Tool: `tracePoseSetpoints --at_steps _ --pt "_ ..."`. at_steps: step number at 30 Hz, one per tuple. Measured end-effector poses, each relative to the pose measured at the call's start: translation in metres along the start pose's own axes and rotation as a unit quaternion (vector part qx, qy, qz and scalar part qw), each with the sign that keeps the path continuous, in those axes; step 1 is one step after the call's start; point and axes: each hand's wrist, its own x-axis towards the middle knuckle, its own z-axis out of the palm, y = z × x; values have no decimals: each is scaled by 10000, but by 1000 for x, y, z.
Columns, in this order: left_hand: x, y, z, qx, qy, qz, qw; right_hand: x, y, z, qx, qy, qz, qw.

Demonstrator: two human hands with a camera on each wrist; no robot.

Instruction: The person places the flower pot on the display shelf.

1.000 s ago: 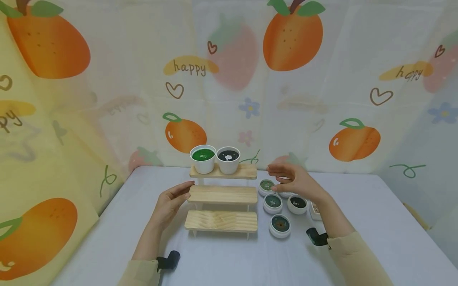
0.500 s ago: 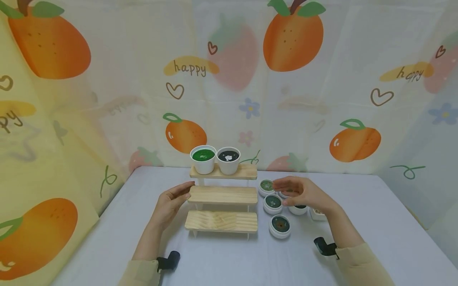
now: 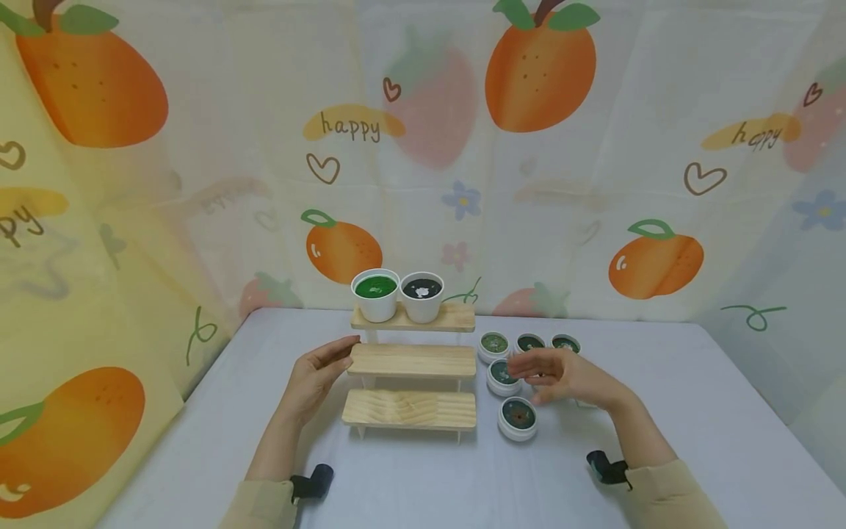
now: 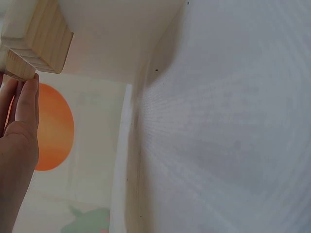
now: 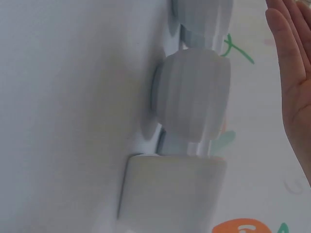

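Note:
A wooden three-step display stand [image 3: 413, 358] sits on the white-covered table. On its top step are two white cups, one with a glossy green filling [image 3: 375, 305] and one with a dark filling [image 3: 423, 307]. My left hand [image 3: 316, 378] touches the left end of the middle step with extended fingers; the left wrist view shows fingertips against the wood [image 4: 20, 65]. To the stand's right, my right hand [image 3: 571, 376] hovers, fingers loosely extended and holding nothing, above several small white bowls. One bowl has a brownish centre [image 3: 518, 419]; another, dark green [image 3: 504, 373], is partly covered by the fingertips.
Behind the right hand are more small bowls, including a green one [image 3: 494, 345] and a dark one [image 3: 531, 344]. A squarish white container [image 5: 172, 194] stands by a rounded bowl [image 5: 194, 94] in the right wrist view. A fruit-printed cloth [image 3: 423, 184] hangs behind the table.
My right hand has moved right, toward me and lower over the bowls, uncovering those at the back and covering a middle one. The left hand stays at the stand.

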Motion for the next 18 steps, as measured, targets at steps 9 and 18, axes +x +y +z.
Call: tracePoseSetpoints --at_steps 9,18 --pt "1 1 1 7 3 33 10000 -2 10 2 -42 -379 170 9991" --pt "-1 1 0 -7 -9 24 10000 -2 19 6 -137 -472 127 9987"
